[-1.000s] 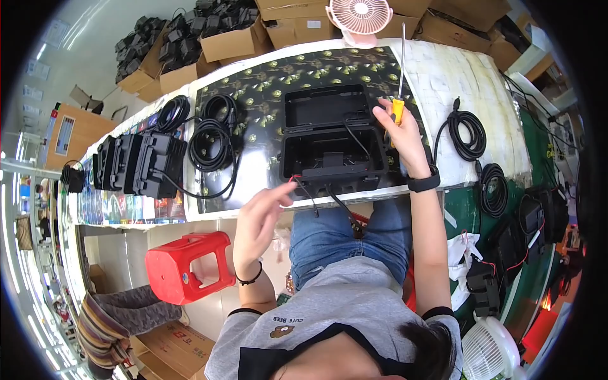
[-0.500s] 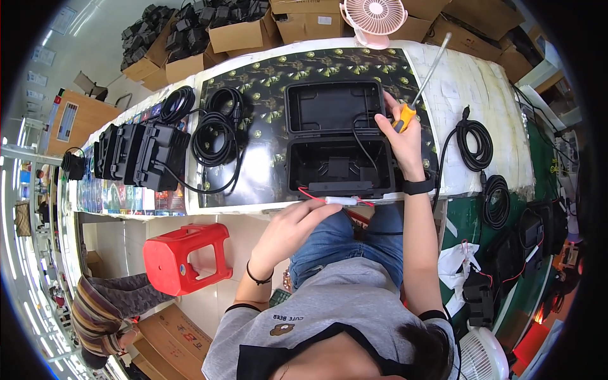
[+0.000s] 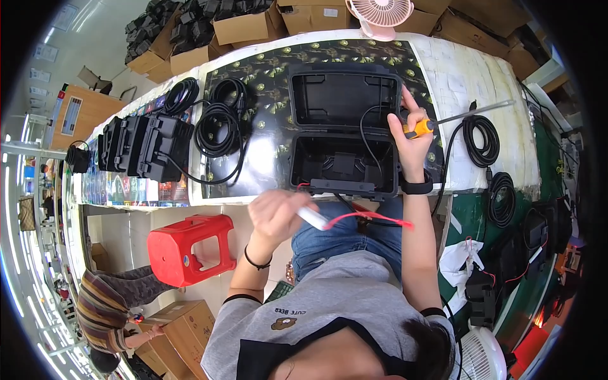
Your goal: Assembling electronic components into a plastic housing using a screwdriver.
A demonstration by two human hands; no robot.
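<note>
An open black plastic box (image 3: 345,134) lies at the table's near edge, its lid swung back to the far side. A black cable runs inside it. My left hand (image 3: 275,214), fingers curled, grips a white tube-shaped part (image 3: 313,218) just in front of the box. From that part a red wire (image 3: 373,216) trails rightward over my lap, slightly blurred. My right hand (image 3: 413,136) is closed round a screwdriver (image 3: 420,129) with a yellow-and-black handle, its metal shaft pointing right. Fingers of that hand reach behind the lid's right edge.
Coiled black cables (image 3: 218,126) and several shut black boxes (image 3: 166,149) stand on the left. More coils (image 3: 481,140) lie right. A pink fan (image 3: 380,18) stands at the far edge. A red stool (image 3: 190,250) is on the floor; another person (image 3: 104,310) bends beside cartons.
My left hand has pulled the white part toward me, away from the box's front edge, and tilted it. In my right hand the screwdriver has swung from pointing up to pointing right.
</note>
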